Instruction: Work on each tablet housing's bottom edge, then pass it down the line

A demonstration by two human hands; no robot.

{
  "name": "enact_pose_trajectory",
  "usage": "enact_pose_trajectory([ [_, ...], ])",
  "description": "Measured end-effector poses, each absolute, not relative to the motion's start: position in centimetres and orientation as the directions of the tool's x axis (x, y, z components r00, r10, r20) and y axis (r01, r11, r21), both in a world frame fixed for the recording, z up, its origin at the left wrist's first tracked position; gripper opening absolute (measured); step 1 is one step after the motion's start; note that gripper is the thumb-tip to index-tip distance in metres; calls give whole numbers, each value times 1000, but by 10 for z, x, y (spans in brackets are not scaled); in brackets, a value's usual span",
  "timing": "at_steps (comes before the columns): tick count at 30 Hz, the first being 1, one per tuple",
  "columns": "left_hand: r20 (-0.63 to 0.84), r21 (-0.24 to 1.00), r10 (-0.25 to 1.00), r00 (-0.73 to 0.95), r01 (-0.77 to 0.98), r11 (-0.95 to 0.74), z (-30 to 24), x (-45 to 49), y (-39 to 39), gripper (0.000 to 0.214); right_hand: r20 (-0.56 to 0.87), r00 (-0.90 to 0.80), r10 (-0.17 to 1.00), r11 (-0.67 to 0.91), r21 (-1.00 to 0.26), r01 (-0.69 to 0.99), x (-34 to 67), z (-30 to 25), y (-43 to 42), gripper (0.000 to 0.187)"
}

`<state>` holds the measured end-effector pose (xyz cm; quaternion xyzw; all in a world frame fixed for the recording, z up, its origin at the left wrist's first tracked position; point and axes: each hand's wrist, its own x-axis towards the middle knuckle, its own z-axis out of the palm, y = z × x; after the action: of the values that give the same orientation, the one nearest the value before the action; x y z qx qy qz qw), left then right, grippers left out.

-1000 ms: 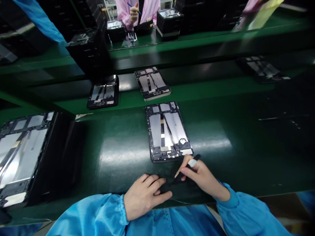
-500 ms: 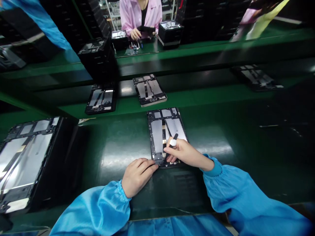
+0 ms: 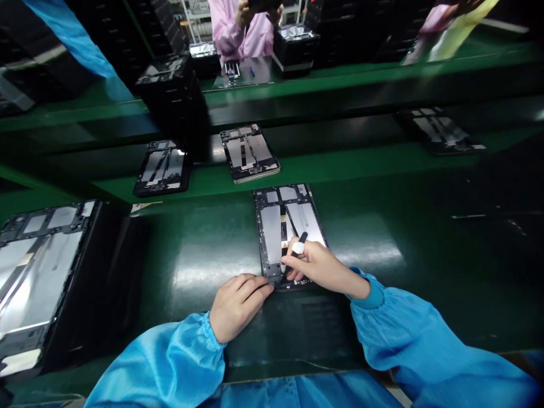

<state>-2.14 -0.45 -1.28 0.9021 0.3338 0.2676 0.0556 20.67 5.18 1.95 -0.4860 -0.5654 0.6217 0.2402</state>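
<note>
An opened tablet chassis (image 3: 280,226) with silver panels lies on the dark green mat just ahead of me. My right hand (image 3: 318,267) grips a thin black stylus-like tool (image 3: 297,249) with a white band, its tip down on the chassis's near edge. My left hand (image 3: 238,303) rests on the mat, fingers curled together, fingertips touching the chassis's near left corner. Both arms wear blue sleeves.
A stack of similar chassis (image 3: 38,272) stands at the left. Two more chassis (image 3: 161,167) (image 3: 249,150) lie on the conveyor beyond, another (image 3: 440,130) at far right. Black tray stacks (image 3: 170,85) rise behind. A person in pink (image 3: 242,28) works across the line.
A second ago both hands were on the mat in front of the chassis; they have since moved forward onto its near edge. In the last half second little has moved.
</note>
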Motion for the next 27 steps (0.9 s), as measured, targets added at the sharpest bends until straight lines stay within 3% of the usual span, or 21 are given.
enact_pose_trajectory([
  [8,430,259,630,647,580,-772,-12,-22,-5,21,-333,-408,850,-246,-936,252,207,18,51,19],
  [15,360,77,588,724,605,-792,-4,-22,-6,33,-315,-365,876,-236,-940,246,215,22,50,20],
  [19,368,98,603,708,615,-782,-3,-19,-6,31,-208,-283,936,-112,-941,319,234,21,40,24],
  [23,375,131,611,697,613,-779,-6,-19,-6,31,-124,-321,939,24,-907,420,240,19,31,23],
  [27,390,139,614,686,615,-776,-7,-20,-6,30,-111,-323,940,39,-904,425,237,17,31,22],
])
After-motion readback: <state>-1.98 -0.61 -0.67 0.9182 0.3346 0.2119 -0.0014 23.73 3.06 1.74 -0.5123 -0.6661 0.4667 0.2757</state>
